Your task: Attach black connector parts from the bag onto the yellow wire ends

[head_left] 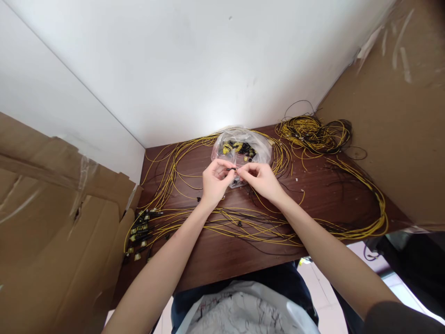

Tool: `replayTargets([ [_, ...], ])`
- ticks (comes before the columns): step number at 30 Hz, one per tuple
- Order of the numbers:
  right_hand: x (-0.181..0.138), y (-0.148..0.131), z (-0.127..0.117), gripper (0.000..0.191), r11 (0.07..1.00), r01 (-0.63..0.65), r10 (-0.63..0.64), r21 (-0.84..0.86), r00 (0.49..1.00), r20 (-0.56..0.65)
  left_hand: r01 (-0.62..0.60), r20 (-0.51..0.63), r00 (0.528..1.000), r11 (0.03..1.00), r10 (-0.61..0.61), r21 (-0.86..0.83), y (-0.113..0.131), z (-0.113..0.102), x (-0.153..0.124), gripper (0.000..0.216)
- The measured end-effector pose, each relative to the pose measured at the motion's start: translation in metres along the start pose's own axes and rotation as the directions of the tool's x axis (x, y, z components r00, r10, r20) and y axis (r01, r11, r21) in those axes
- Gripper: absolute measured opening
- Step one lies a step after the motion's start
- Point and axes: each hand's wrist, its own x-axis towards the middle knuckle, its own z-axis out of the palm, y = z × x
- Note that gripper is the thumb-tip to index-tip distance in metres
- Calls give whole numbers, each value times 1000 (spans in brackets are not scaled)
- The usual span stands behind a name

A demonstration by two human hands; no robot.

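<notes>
Above the front of a clear plastic bag (264, 144), my two hands meet with the fingertips almost touching. My left hand (216, 181) is closed in a pinch on a small black connector (231, 169). Thumb and forefinger of my right hand (260, 180) pinch the end of a thin wire at the connector; the exact contact is too small to make out. From below my right hand a yellow wire (259, 198) trails down onto the table. Inside the bag lie black and yellow small parts (246, 149).
Yellow and black wires (222, 225) stretch across the brown table (215, 264). Several black-and-yellow wire ends (141, 234) lie at the left edge. A tangled wire bundle (313, 132) sits back right. Cardboard (69, 232) stands on both sides, a white wall (215, 69) behind. A white plastic bag (243, 311) covers my lap.
</notes>
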Motion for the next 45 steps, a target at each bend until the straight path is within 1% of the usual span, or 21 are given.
replayTargets([
  [4, 1, -2, -1, 25, 982, -100, 97, 158, 995, 28, -80, 21, 997, 996, 79, 43, -2, 1, -2, 12],
  [7, 2, -3, -2, 20, 968, -140, 136, 210, 990, 34, -163, 50, 986, 983, 159, 90, -3, 0, -3, 9],
  [9, 2, -3, -2, 17, 965, -152, 149, 215, 988, 32, -226, 83, 973, 963, 216, 149, -3, -1, -4, 8],
  [13, 1, 2, 0, 13, 985, -108, 110, 135, 994, -6, -338, 155, 940, 891, 304, 303, -1, -3, -4, 14],
  [16, -1, 2, 3, 12, 999, -44, 44, 1, 998, -53, -409, 182, 913, 822, 366, 397, 2, -4, -4, 16],
  [19, -4, -1, 4, 14, 990, 18, -30, -139, 996, -84, -454, 189, 890, 760, 415, 465, 5, -3, -5, 17],
  [20, -4, -2, 4, 15, 986, 34, -48, -165, 995, -83, -447, 182, 893, 760, 413, 472, 4, -3, -5, 16],
  [22, -4, -2, 4, 18, 984, 51, -63, -170, 996, -70, -393, 143, 918, 797, 370, 458, 3, -2, -6, 15],
  [25, -2, 1, 3, 21, 994, 41, -47, -105, 998, -48, -276, 60, 960, 880, 274, 387, -2, -2, -5, 13],
  [28, 0, 5, 2, 22, 998, 19, -21, -55, 999, -44, -217, 16, 974, 918, 225, 332, -5, -2, -5, 12],
  [34, -1, 5, 2, 20, 998, 30, -32, -49, 998, -55, -197, 16, 979, 933, 201, 300, -5, -2, -5, 12],
  [41, -4, -4, 1, 14, 976, 99, -121, -196, 988, -101, -173, 7, 984, 944, 178, 279, -5, -2, -6, 13],
  [43, -3, -2, 1, 14, 980, 96, -115, -176, 988, -100, -167, 10, 985, 948, 170, 271, -4, -2, -6, 12],
  [45, -2, 0, 1, 14, 993, 65, -75, -100, 993, -96, -164, 19, 986, 953, 164, 255, -3, -1, -6, 11],
])
